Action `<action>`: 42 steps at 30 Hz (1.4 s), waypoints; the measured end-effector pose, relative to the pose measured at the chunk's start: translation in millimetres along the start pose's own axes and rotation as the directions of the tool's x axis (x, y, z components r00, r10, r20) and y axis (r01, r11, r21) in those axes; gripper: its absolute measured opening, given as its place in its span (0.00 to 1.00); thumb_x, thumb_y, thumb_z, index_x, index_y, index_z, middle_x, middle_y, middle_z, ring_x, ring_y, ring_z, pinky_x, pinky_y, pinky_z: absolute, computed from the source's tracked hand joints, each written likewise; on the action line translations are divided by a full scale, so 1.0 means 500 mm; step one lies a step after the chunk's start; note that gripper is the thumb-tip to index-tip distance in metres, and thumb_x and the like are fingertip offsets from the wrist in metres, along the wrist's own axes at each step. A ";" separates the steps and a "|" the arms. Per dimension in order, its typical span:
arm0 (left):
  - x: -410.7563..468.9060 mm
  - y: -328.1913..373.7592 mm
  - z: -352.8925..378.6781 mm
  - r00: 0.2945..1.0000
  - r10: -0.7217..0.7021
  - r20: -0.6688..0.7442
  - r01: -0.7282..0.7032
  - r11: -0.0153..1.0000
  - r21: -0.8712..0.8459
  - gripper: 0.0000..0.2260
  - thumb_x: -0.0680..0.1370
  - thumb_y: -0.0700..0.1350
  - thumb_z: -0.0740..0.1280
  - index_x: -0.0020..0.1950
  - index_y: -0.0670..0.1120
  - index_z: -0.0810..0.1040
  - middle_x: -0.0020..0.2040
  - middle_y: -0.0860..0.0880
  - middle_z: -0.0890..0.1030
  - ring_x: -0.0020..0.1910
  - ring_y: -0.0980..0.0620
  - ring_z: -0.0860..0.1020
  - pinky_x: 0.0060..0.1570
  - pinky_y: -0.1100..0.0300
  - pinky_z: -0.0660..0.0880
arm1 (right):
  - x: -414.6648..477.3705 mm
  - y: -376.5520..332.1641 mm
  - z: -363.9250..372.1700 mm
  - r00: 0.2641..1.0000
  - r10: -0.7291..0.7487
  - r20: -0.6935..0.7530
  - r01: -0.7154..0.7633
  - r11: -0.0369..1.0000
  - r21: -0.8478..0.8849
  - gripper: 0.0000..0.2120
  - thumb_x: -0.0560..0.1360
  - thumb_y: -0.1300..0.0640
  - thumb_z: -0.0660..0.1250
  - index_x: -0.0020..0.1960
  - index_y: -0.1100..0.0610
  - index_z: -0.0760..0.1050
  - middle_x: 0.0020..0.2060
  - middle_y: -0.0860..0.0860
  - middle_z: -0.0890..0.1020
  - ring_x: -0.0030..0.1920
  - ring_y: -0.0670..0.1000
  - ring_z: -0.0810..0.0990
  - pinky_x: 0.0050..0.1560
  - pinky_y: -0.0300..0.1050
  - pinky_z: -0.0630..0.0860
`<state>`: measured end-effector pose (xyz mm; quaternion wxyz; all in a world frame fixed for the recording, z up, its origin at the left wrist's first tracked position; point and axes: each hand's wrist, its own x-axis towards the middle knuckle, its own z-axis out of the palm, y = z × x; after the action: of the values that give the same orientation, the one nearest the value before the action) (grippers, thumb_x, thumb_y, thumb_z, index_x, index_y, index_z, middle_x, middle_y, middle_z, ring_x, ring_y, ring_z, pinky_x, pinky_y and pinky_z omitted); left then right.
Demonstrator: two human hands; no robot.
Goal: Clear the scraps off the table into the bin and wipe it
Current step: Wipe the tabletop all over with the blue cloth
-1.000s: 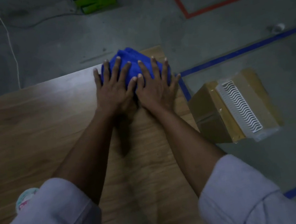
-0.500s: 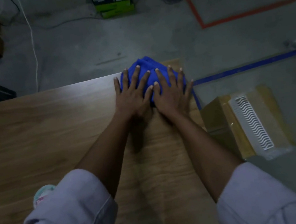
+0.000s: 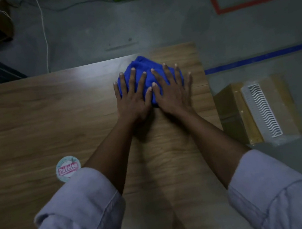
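Round label by left sleeve, scrap or sticker I can't tell | left hand and right hand spread flat, pressing cloth near far right corner of desk | cloth looks soft, light, bunchy; best pressed from on top | no bin in sight; room dim

Person is wearing pale lilac shirt, left sleeve and right sleeve rolled into thick cuffs, left hand and right hand showing bare.
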<state>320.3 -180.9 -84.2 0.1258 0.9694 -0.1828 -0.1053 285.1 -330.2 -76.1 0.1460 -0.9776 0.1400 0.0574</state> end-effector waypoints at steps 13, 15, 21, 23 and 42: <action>-0.052 -0.090 -0.016 0.987 -0.156 -0.037 0.156 0.988 -0.001 0.27 0.85 0.59 0.46 0.83 0.56 0.43 0.84 0.49 0.39 0.81 0.42 0.37 0.78 0.38 0.36 | -0.013 -0.119 0.046 0.995 -0.095 -0.011 0.095 0.995 0.024 0.26 0.83 0.40 0.46 0.82 0.38 0.51 0.83 0.47 0.51 0.82 0.57 0.43 0.77 0.70 0.38; -0.098 -0.071 -0.004 0.988 -0.151 -0.030 0.151 0.989 0.000 0.28 0.84 0.60 0.45 0.84 0.55 0.44 0.84 0.49 0.40 0.81 0.41 0.37 0.77 0.37 0.37 | -0.065 -0.102 0.048 0.995 -0.096 0.004 0.096 0.995 0.028 0.27 0.83 0.40 0.46 0.82 0.38 0.51 0.83 0.47 0.51 0.83 0.56 0.43 0.77 0.70 0.38; -0.120 -0.007 0.020 0.999 -0.032 0.000 0.032 0.999 0.007 0.30 0.83 0.61 0.45 0.84 0.53 0.46 0.84 0.47 0.42 0.81 0.39 0.38 0.77 0.36 0.35 | -0.098 -0.007 0.021 0.995 -0.097 0.015 0.098 0.992 -0.083 0.26 0.84 0.38 0.44 0.82 0.38 0.49 0.83 0.46 0.50 0.83 0.56 0.44 0.77 0.70 0.39; -0.081 -0.016 0.014 1.000 0.005 0.016 -0.005 1.000 0.014 0.30 0.83 0.62 0.44 0.84 0.54 0.44 0.84 0.47 0.40 0.81 0.39 0.36 0.77 0.36 0.34 | -0.065 -0.003 0.015 0.995 -0.095 0.002 0.095 0.991 -0.099 0.26 0.84 0.38 0.44 0.82 0.37 0.50 0.83 0.47 0.51 0.83 0.56 0.45 0.77 0.70 0.39; -0.274 -0.052 0.033 1.000 -0.027 0.008 0.027 0.999 -0.019 0.30 0.82 0.64 0.44 0.83 0.59 0.45 0.83 0.53 0.39 0.81 0.44 0.34 0.75 0.35 0.33 | -0.254 -0.062 0.034 0.998 -0.045 0.041 0.050 0.991 -0.125 0.28 0.83 0.40 0.48 0.82 0.43 0.53 0.83 0.49 0.53 0.82 0.60 0.47 0.78 0.67 0.40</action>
<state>200.2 -108.8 -85.3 0.1328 0.9701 -0.1693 -0.1126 171.5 -264.1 -64.3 0.0877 -0.9867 0.1102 0.0811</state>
